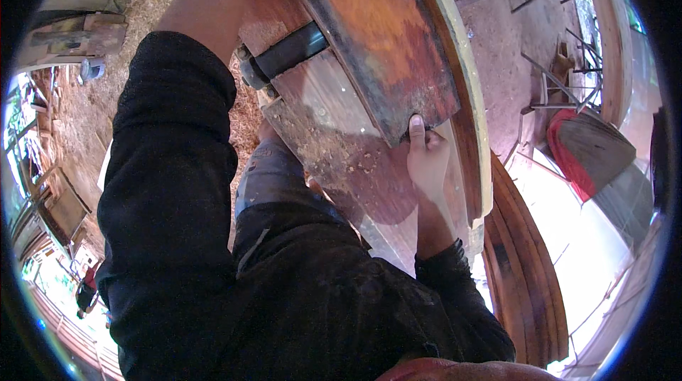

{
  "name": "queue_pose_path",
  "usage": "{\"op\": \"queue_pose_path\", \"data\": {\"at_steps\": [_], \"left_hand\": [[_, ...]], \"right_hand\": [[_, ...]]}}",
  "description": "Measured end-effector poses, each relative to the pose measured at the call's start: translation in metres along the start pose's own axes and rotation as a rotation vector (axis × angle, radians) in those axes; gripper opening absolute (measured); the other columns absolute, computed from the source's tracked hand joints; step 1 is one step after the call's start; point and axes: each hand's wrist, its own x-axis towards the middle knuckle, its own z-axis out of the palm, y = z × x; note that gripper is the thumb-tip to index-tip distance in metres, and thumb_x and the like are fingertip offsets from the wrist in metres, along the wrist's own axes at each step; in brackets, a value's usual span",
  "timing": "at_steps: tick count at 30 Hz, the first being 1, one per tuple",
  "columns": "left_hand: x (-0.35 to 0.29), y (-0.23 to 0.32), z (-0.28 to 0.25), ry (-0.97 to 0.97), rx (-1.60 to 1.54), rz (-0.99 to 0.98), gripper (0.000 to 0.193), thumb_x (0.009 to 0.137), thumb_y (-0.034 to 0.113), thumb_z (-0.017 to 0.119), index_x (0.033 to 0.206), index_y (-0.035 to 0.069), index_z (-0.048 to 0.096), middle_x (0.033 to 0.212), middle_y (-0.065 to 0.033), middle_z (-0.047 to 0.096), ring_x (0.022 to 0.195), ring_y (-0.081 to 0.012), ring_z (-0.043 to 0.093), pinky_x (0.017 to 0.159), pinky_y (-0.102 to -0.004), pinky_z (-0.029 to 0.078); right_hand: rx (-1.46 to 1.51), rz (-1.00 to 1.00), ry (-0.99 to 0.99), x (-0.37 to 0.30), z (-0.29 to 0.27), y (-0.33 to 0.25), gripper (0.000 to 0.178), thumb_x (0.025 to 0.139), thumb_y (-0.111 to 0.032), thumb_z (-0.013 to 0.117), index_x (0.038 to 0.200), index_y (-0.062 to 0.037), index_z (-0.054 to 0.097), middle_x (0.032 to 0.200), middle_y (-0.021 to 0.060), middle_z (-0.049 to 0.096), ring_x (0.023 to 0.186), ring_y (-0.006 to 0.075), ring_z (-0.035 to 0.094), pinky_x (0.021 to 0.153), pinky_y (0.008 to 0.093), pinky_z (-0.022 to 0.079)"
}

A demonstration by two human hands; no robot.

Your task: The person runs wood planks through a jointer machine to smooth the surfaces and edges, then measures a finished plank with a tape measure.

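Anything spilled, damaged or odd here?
Loose wood chips litter the work surface left of the right hand. The orange board it grips has uneven dark patches along its edges; stain or damage, I can't tell.

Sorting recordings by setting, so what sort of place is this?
Probably a woodworking shop, judging by the scattered wood shavings, the curved wooden planks and the broad wooden board held by the right hand.

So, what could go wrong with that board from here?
The right-hand grip holds only a corner of the orange-brown wooden board, so the board might twist or slip.
The left sleeve appears near the black cylinder; if that part turns, which I can't tell, it could perhaps snag the cloth.
Wood chips lie on the worktop and might get under the board and tilt it.
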Motion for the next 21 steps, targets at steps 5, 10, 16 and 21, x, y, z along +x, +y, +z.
{"op": "queue_pose_path", "data": {"at_steps": [5, 10, 16, 21], "left_hand": [[0.022, -0.018, 0.008, 0.035, 0.02, 0.019, 0.062, 0.101, 0.053, 0.047, 0.143, 0.009, 0.06, 0.158, -0.0094, 0.048, 0.152, -0.0304, 0.035, 0.12, -0.0648, 0.022], [0.037, -0.028, 0.006, 0.002, 0.015, -0.003, 0.062, 0.101, 0.054, 0.046, 0.144, 0.011, 0.06, 0.16, -0.0085, 0.047, 0.152, -0.0302, 0.035, 0.12, -0.0642, 0.021], [0.061, -0.046, 0.015, 0.007, 0.047, -0.003, 0.063, 0.101, 0.055, 0.045, 0.147, 0.013, 0.058, 0.16, -0.0079, 0.047, 0.152, -0.0299, 0.035, 0.121, -0.0639, 0.021], [0.079, -0.067, 0.02, -0.004, 0.052, -0.002, 0.064, 0.102, 0.055, 0.044, 0.148, 0.013, 0.056, 0.162, -0.0078, 0.045, 0.153, -0.03, 0.034, 0.121, -0.0635, 0.022]], "right_hand": [[-0.096, -0.038, 0.028, 0.01, 0.01, -0.024, 0.067, 0.105, -0.048, 0.057, 0.064, 0.0049, 0.057, 0.055, 0.0146, 0.047, 0.056, 0.0195, 0.045, 0.057, 0.0443, 0.041], [-0.063, -0.071, -0.003, 0.018, 0.017, -0.041, 0.067, 0.106, -0.049, 0.057, 0.065, 0.0051, 0.058, 0.055, 0.0143, 0.046, 0.056, 0.0196, 0.045, 0.056, 0.0443, 0.041], [-0.102, -0.099, 0.013, 0.029, 0.028, -0.058, 0.067, 0.106, -0.049, 0.057, 0.064, 0.0039, 0.055, 0.054, 0.0124, 0.046, 0.056, 0.0176, 0.043, 0.054, 0.0434, 0.039], [-0.106, -0.067, -0.006, 0.038, 0.036, -0.086, 0.067, 0.105, -0.048, 0.059, 0.064, 0.0045, 0.056, 0.054, 0.0112, 0.045, 0.056, 0.0168, 0.041, 0.054, 0.0426, 0.039]]}}
